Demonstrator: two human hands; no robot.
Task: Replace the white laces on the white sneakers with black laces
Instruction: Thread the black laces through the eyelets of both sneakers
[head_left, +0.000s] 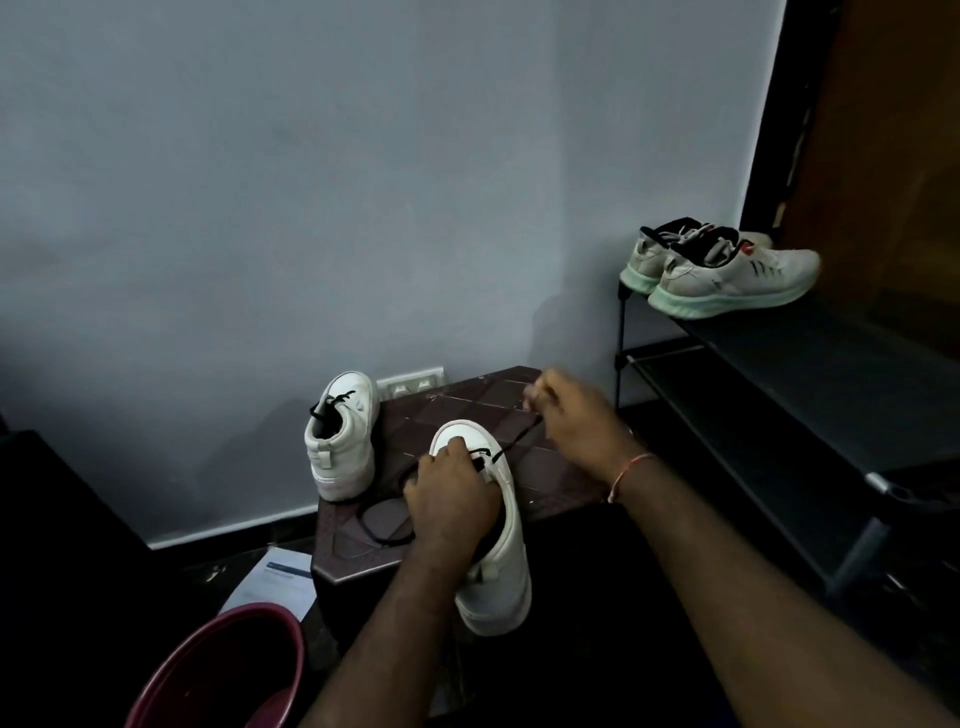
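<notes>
Your left hand (451, 501) sits on top of the near sneaker (506, 525), fingers curled over the lacing area and gripping the upper. The shoe stands on the brown worktop (550, 467), toe pointing away from you and heel overhanging the near edge.

Your right hand (574, 421) is beyond and to the right of the toe, above the worktop. Its fingers are closed on the black lace (514, 441). The hand is blurred, so the exact pinch cannot be read.

The lace runs taut from the front eyelets, just ahead of your left fingertips, up to the right hand. Another run of it lies in a loose loop on the worktop, left of your left hand.

A red thread band (626, 473) circles your right wrist.

The second sneaker (340, 441) stands at the far left of the worktop, heel toward you, apart from both hands. A black lace (332, 402) shows at its collar.

A wall socket (410, 382) sits behind the worktop. On the right, a dark shoe rack (779, 374) carries a pair of white running shoes (727, 280) with green soles on its top shelf. On the floor at lower left are a maroon basin (218, 670) and a printed paper (275, 582).
</notes>
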